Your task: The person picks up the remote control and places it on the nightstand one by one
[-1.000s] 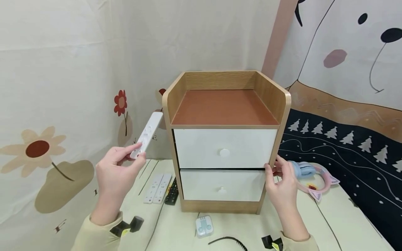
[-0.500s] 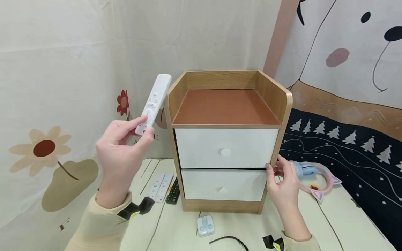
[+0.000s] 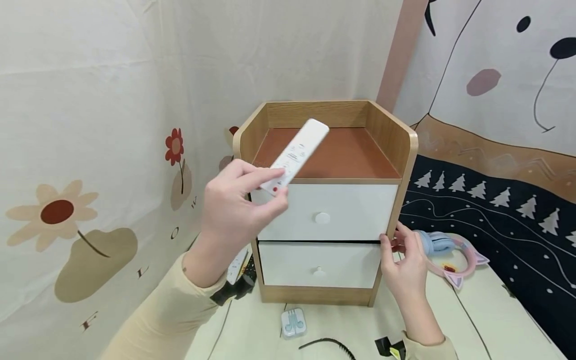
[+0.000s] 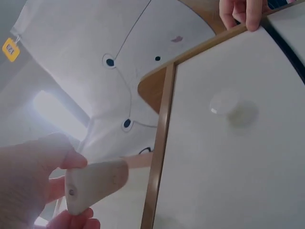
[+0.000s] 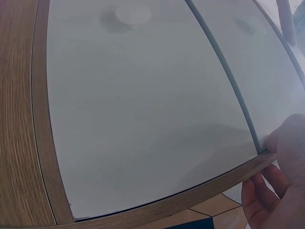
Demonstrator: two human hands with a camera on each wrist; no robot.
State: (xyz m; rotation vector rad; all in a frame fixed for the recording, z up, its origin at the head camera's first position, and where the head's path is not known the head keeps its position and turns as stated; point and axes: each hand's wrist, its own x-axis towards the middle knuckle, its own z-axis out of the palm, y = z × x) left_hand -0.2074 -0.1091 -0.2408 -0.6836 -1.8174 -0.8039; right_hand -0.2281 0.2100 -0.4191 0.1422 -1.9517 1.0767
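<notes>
A white remote control [image 3: 302,147] is pinched near its lower end by my left hand [image 3: 231,207], thumb on one side and fingers on the other. It is tilted, held in front of the open top tray of a small wooden cabinet [image 3: 315,296]. That cabinet has a white upper drawer [image 3: 355,212] and a white lower drawer [image 3: 288,265], each with a round knob, both pushed in. My right hand [image 3: 407,265] grips the cabinet's right edge at the seam between the drawers. In the right wrist view its thumb lies on the front, the fingers behind the edge.
White remotes [image 3: 235,267] and a black remote [image 3: 250,269] lie left of the cabinet, partly hidden by my left arm. In front are boxed earphones [image 3: 293,323] and a black curved strip [image 3: 332,342]. Pink-and-blue cat-ear headphones [image 3: 435,244] lie to the right.
My left hand has raised the remote from left of the cabinet and carried it right, to in front of the top tray. My right hand has stayed at the cabinet's edge.
</notes>
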